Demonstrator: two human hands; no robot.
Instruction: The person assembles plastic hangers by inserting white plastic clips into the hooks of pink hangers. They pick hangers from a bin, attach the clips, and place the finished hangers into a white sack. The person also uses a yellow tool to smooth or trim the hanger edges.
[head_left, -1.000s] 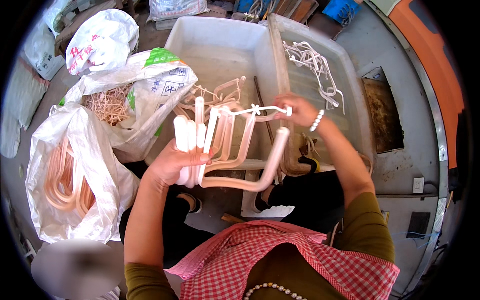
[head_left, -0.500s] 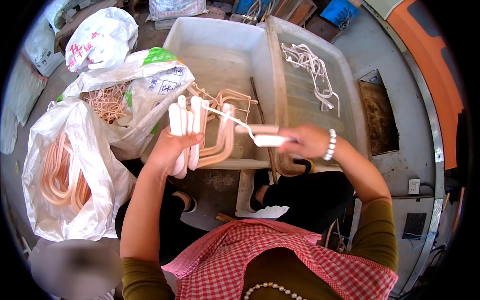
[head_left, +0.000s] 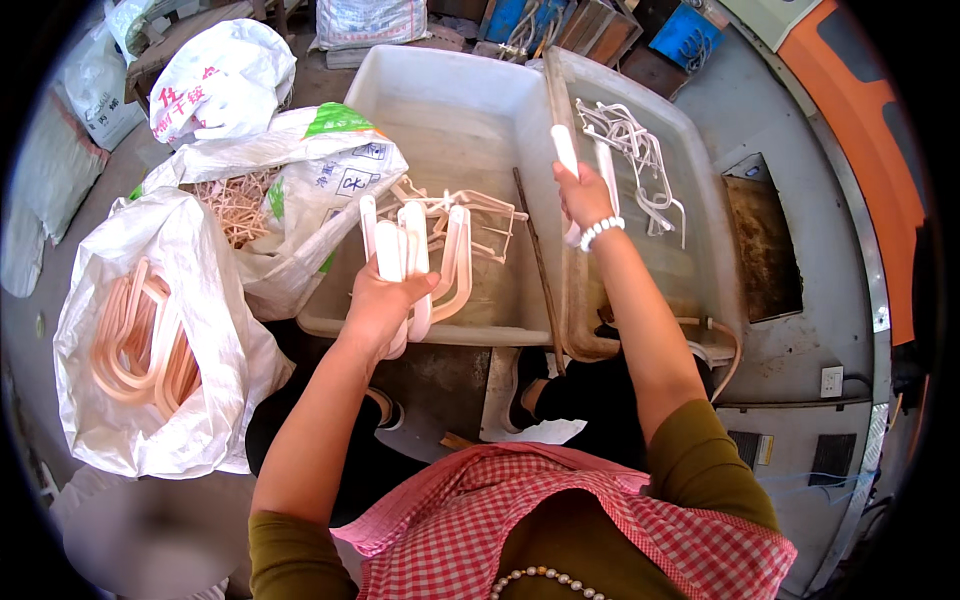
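My left hand [head_left: 388,300] is closed around several pale pink, U-shaped plastic pieces [head_left: 415,240], held upright over the near edge of the left tub. Beside and behind them is a thin branching plastic frame [head_left: 480,203]; whether it is joined to the bunch, I cannot tell. My right hand [head_left: 587,200] grips another U-shaped plastic piece [head_left: 565,150] above the rim between the two tubs, its light arms pointing away from me. In the right tub lie tangled white plastic strips [head_left: 640,155].
The left tub [head_left: 430,70] and the right tub [head_left: 690,130] stand side by side. At left, one white sack [head_left: 85,330] holds U-shaped pieces, and another sack [head_left: 290,140] holds thin pink scraps [head_left: 235,205]. A thin rod [head_left: 537,260] leans in the left tub; a hose [head_left: 738,350] curves at right.
My right hand has moved away from the bunch, up and to the right, carrying a U-shaped piece to the right tub. My left hand still holds its bunch, slightly shifted right.
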